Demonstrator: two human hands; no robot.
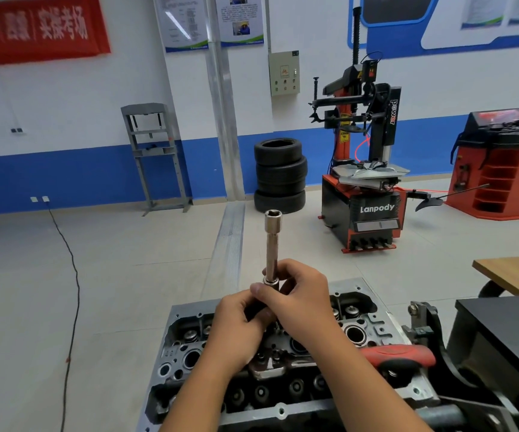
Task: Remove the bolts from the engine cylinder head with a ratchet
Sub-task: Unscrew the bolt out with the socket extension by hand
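Both my left hand [236, 325] and right hand [298, 294] gripped the socket extension [272, 244], socket upward. Tool assembly was evidently under way; next, fitting the ratchet [398, 353] over the head [373, 325].

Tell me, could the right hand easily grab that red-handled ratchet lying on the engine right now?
Probably not right away. The right hand and left hand both grip the socket extension. The ratchet lies uncovered on the cylinder head just beside the right forearm, so once freed, yes.
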